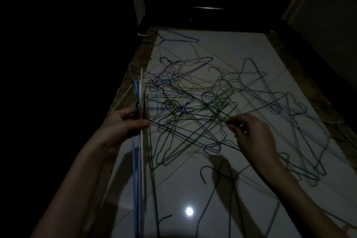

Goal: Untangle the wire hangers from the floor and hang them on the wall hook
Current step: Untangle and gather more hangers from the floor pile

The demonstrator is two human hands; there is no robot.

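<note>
Wire hangers (193,106) are spread in a tangled heap across the pale tiled floor (222,195). A bundle of blue and white hangers (139,160) is gripped upright by the left hand (125,123), fingers curled round the wires. A thin dark wire (212,114) from the heap appears pinched by the right hand (251,135).

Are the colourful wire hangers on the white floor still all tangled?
Tangled: the colourful wire hangers cross and hook through each other on the white floor.
</note>
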